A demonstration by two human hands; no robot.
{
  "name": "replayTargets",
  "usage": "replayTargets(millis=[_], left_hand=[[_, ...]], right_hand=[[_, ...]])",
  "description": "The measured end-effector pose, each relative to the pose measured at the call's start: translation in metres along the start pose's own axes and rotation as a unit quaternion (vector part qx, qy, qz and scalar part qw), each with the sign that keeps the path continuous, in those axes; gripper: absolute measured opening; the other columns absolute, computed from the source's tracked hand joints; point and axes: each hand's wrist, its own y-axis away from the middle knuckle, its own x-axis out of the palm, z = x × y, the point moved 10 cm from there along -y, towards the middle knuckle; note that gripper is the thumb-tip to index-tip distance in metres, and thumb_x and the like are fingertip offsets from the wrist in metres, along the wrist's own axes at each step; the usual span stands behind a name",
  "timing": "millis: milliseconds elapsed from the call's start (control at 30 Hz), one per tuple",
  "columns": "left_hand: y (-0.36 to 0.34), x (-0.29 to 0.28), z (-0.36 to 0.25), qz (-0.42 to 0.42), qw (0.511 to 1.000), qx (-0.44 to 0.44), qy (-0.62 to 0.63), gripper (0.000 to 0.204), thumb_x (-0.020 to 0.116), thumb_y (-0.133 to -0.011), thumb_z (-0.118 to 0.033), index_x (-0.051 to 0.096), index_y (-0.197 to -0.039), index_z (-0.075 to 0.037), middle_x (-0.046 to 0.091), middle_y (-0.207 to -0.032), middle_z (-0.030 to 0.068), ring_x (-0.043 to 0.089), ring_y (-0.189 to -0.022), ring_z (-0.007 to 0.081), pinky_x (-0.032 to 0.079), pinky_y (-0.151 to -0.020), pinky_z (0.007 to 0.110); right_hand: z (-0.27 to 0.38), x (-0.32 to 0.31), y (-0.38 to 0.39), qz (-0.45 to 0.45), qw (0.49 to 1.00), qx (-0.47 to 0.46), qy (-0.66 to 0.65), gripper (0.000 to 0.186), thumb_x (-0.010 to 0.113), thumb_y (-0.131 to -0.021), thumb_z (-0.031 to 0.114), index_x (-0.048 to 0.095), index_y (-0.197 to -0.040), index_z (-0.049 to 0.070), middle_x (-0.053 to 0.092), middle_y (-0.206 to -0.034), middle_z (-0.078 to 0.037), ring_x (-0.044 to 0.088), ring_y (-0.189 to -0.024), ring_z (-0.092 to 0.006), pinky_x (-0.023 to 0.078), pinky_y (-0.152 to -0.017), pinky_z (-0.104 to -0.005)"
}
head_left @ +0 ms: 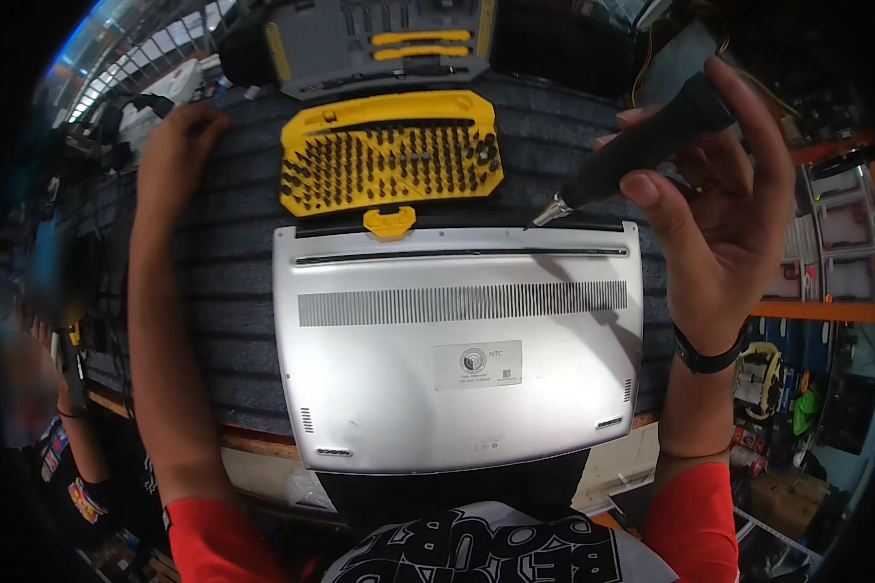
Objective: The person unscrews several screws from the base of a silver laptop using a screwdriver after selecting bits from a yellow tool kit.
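Observation:
A silver laptop (399, 379) lies upside down in front of me, its bottom cover up, with a long vent grille across it. My right hand (715, 214) is closed around a thick black screwdriver (642, 146), held at a slant. Its thin bit points down at the cover's far edge, right of the middle; whether it touches a screw I cannot tell. On the mat at the far left rests my left hand (177, 141), fingers curled together; anything in them is hidden. A yellow bit case (292, 189) with rows of dark bits stands just beyond the laptop.
Behind the bit case sits an open grey tool case (326, 58) with yellow-handled tools. A dark ribbed mat (228, 311) covers the bench. Another person's arm (83, 437) is at the lower left. Shelves with bins (841, 219) stand at the right.

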Motion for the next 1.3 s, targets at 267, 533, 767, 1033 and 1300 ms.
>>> replayTargets(millis=[267,533,767,1033,1300], left_hand=[[-0.003,0.016,0.006,0.019,0.997,-0.072,-0.029,0.025,0.064,-0.094,-0.023,0.070,-0.105,-0.002,0.070,-0.102,0.0139,0.068,-0.094,0.0249,0.049,-0.085,0.033],[-0.005,0.019,0.019,0.022,0.998,-0.051,-0.022,0.030,0.066,-0.092,-0.028,0.070,-0.108,-0.002,0.072,-0.105,0.0139,0.070,-0.099,0.0249,0.050,-0.088,0.033],[-0.005,0.018,0.018,0.019,0.998,-0.054,-0.028,0.031,0.066,-0.093,-0.028,0.070,-0.108,-0.002,0.072,-0.103,0.0134,0.069,-0.098,0.0226,0.050,-0.087,0.032],[-0.005,0.021,0.021,0.024,0.998,-0.053,-0.038,0.026,0.065,-0.094,-0.025,0.070,-0.107,-0.004,0.072,-0.100,0.0107,0.068,-0.092,0.0176,0.049,-0.085,0.029],[-0.004,0.021,0.022,0.017,0.998,-0.047,-0.031,0.028,0.066,-0.094,-0.027,0.070,-0.108,-0.003,0.072,-0.100,0.0110,0.068,-0.092,0.0169,0.049,-0.085,0.029]], right_hand=[[-0.007,0.018,0.011,-0.006,0.999,0.005,0.042,0.065,0.066,-0.088,-0.002,0.033,-0.144,0.002,0.063,-0.113,-0.023,0.067,-0.100,-0.0307,0.059,-0.084,-0.0409],[-0.010,0.022,0.012,0.002,0.998,0.007,0.057,0.062,0.066,-0.089,-0.001,0.034,-0.142,0.002,0.063,-0.111,-0.022,0.066,-0.099,-0.0296,0.058,-0.082,-0.0399],[-0.011,0.022,0.013,0.003,0.998,0.005,0.059,0.060,0.066,-0.089,0.001,0.035,-0.141,0.002,0.063,-0.110,-0.021,0.066,-0.097,-0.0285,0.057,-0.081,-0.0391],[-0.012,0.022,0.016,0.001,0.998,0.004,0.063,0.058,0.066,-0.089,0.002,0.036,-0.139,0.002,0.063,-0.108,-0.020,0.065,-0.095,-0.0274,0.056,-0.080,-0.0382],[-0.013,0.024,0.016,0.003,0.998,0.007,0.067,0.055,0.065,-0.090,0.004,0.038,-0.138,0.003,0.062,-0.106,-0.019,0.064,-0.093,-0.0262,0.055,-0.078,-0.0372]])
